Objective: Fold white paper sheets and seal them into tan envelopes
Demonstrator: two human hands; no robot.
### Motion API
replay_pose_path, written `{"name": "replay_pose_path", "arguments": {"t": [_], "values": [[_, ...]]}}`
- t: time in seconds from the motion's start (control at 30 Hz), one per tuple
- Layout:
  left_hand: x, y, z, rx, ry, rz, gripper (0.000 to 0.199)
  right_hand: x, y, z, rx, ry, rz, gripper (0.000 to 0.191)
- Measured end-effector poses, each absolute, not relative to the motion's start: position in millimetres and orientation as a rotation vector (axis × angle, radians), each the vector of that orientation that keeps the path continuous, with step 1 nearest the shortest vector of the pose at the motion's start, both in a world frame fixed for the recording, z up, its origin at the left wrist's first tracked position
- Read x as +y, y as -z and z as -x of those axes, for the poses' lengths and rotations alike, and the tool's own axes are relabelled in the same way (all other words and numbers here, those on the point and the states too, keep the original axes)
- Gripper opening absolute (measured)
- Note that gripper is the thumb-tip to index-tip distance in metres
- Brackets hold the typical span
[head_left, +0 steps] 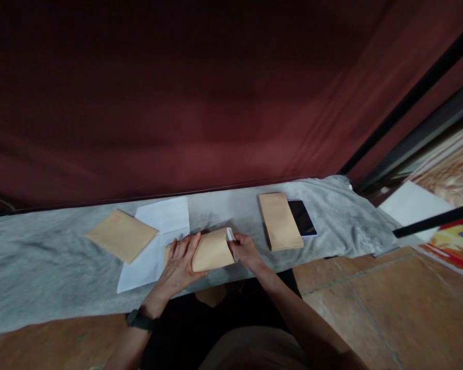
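A brown paper envelope lies in front of me, its open end facing right and bulging, with something white showing inside. My left hand rests on its left part, fingers spread and palm down. At the opening is my right hand, its fingers closed at the edge and partly inside, by the white content; what exactly they pinch is hidden. White sheets of paper lie to the left, partly under another brown envelope.
A stack of brown envelopes sits to the right, overlapping a dark-screened phone or tablet. Grey cloth covers the narrow bench. Behind it rises a dark red surface. Black bars and a red-yellow package are at the far right.
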State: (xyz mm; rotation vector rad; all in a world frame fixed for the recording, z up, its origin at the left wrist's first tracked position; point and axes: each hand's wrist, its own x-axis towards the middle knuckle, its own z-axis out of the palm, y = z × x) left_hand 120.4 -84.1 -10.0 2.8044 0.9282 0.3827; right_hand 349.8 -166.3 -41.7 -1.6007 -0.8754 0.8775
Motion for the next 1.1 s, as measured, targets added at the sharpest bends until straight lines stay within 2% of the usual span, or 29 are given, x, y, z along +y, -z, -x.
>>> {"name": "replay_pose_path", "arguments": {"t": [0.77, 0.83, 0.93, 1.1], "values": [[-80, 11, -123, 0.837, -0.372, -2.868, 0.11, -162, 44, -353, -0.752, -1.036, 1.634, 0.01], [-84, 8, -123, 0.863, -0.439, -2.819, 0.103, -162, 43, -353, -0.717, -1.026, 1.608, 0.009], [-99, 2, -125, 1.061, -0.711, -2.569, 0.084, -163, 40, -355, -0.663, -0.992, 1.567, 0.014], [-144, 11, -140, 1.411, -1.116, -1.672, 0.07, -167, 36, -356, -0.656, -0.919, 1.525, 0.021]]}}
